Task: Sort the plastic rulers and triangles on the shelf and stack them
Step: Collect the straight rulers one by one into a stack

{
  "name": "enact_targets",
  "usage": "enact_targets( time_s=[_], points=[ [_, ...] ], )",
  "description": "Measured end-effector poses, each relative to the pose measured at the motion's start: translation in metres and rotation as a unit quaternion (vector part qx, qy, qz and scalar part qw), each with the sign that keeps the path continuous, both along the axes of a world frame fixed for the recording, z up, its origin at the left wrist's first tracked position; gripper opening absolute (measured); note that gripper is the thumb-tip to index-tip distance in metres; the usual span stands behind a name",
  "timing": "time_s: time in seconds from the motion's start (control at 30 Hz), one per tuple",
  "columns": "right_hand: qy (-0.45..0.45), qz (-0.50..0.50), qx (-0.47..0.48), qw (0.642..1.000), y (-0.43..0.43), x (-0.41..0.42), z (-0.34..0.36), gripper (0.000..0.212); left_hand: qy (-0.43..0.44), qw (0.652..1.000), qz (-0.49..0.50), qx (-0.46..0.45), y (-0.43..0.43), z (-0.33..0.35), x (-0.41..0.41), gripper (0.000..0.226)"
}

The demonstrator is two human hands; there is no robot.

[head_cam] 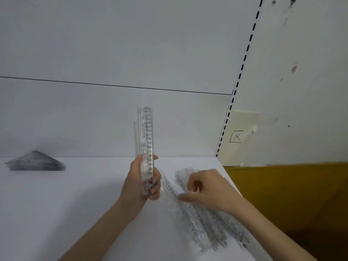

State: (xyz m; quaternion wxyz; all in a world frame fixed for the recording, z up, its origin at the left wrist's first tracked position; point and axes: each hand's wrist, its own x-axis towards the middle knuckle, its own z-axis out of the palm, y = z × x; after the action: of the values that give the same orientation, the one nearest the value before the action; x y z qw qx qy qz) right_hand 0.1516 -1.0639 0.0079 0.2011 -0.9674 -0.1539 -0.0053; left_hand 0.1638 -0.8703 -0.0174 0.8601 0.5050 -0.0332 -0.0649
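The left hand (140,182) is closed around the lower end of a bundle of clear rulers (146,132), which stands upright and rises from the fist toward 12 o'clock. From that hand, the loose rulers (207,221) lie flat at about 4 o'clock, fanned diagonally near the right edge of the shelf (56,204). The right hand (209,191) rests over their upper ends with fingers curled. Blur hides whether it pinches one. The stack of triangles (35,162) sits well apart at 9 o'clock, against the back panel (113,119). The shelf is white. At 2 o'clock a slotted upright (237,85) borders a stained wall (301,91), which carries a taped paper (236,136) marked with a boxed X.
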Motion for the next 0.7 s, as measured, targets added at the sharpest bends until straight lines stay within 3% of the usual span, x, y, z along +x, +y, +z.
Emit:
enact_targets(
  time_s=[0.13,0.33,0.47,0.53,0.7],
  points=[
    [0.009,-0.001,-0.111,0.994,0.011,-0.016,-0.015,0.056,-0.012,1.0,0.013,-0.015,0.0,0.0,0.0,0.033],
    [0.05,-0.044,-0.057,0.996,0.025,-0.023,-0.019,0.036,-0.019,0.999,0.029,-0.014,0.003,0.001,0.001,0.03],
    [0.144,-0.069,0.076,0.984,0.024,-0.014,-0.018,0.023,-0.028,0.999,0.036,-0.02,0.005,0.001,0.001,0.03],
    [0.178,-0.072,0.15,0.97,0.02,-0.01,-0.013,0.028,-0.028,0.999,0.037,-0.025,0.006,0.001,0.002,0.032],
    [0.197,-0.06,0.33,0.921,0.01,-0.006,-0.002,0.026,-0.038,0.998,0.045,-0.031,0.009,0.001,0.004,0.038]
  ],
)
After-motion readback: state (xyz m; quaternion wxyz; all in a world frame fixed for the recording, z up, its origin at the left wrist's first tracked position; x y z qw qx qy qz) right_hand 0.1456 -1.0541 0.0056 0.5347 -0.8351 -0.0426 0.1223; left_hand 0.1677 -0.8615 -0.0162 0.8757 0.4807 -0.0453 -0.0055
